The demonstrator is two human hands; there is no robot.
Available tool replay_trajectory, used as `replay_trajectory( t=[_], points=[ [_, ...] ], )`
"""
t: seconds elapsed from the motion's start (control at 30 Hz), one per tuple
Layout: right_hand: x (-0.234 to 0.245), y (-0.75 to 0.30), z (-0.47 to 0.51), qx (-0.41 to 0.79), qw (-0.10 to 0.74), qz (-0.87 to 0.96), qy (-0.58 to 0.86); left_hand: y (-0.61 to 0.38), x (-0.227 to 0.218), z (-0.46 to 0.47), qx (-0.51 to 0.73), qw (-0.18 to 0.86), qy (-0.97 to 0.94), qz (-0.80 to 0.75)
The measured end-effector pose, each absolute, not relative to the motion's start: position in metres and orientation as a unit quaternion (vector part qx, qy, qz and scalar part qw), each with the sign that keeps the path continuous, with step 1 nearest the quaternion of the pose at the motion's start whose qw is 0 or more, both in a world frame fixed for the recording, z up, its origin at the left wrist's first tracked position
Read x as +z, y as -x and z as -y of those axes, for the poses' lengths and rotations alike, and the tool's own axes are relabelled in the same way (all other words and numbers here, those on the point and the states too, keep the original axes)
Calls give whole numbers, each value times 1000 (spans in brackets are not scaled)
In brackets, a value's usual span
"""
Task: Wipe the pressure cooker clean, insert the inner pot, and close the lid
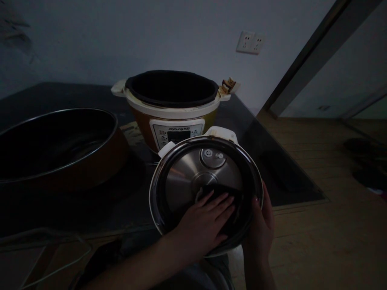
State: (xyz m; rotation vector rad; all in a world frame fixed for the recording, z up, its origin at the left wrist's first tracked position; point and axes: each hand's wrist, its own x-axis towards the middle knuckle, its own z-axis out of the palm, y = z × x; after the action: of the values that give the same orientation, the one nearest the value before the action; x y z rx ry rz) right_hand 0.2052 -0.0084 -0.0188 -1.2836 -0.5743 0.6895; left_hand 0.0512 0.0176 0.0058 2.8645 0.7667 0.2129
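On the dark table (pixel 142 201) stand a wide pan (pixel 99 169) and, to its right, an open-topped cooker (pixel 178 114). In front of the cooker is a round lid (pixel 181 177), tilted with its metal underside showing — the right hand (pixel 263 217) grips its rim, the left hand (pixel 205 225) lies flat, fingers extended, over a dark patch too dim to make out.

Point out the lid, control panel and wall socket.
Lid (pixel 205 179), head view: middle of its metal inner face.
Control panel (pixel 178 135), head view: its dark display.
Wall socket (pixel 250 42), head view: between its two outlets.
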Motion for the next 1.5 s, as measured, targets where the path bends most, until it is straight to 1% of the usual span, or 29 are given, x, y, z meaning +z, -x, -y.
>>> replay_trajectory(
  t=[0.1,0.23,0.37,0.47,0.67,0.8,0.97,1.23,1.5],
  points=[
    [-18,-205,8,290,702,274,590,-35,-2,-7,72,73,-957,-270],
    [-17,-205,7,294,700,280,587,-20,-9,0,80,24,-944,-319],
    [-17,-204,7,291,698,277,592,-22,-7,-11,97,-19,-915,-391],
    [-16,-204,7,298,706,270,583,-30,-1,-25,104,-39,-902,-418],
    [-16,-203,6,307,718,257,569,-52,2,-32,97,-39,-921,-376],
    [-17,-205,6,310,712,264,572,-65,1,-27,92,-26,-938,-333],
    [-20,-206,6,315,719,262,562,-73,11,-38,82,-14,-938,-337],
    [-20,-208,7,322,719,284,547,-92,17,-47,97,-54,-920,-376],
    [-22,-210,5,321,722,270,551,-86,7,-24,84,-75,-947,-300]
  ],
)
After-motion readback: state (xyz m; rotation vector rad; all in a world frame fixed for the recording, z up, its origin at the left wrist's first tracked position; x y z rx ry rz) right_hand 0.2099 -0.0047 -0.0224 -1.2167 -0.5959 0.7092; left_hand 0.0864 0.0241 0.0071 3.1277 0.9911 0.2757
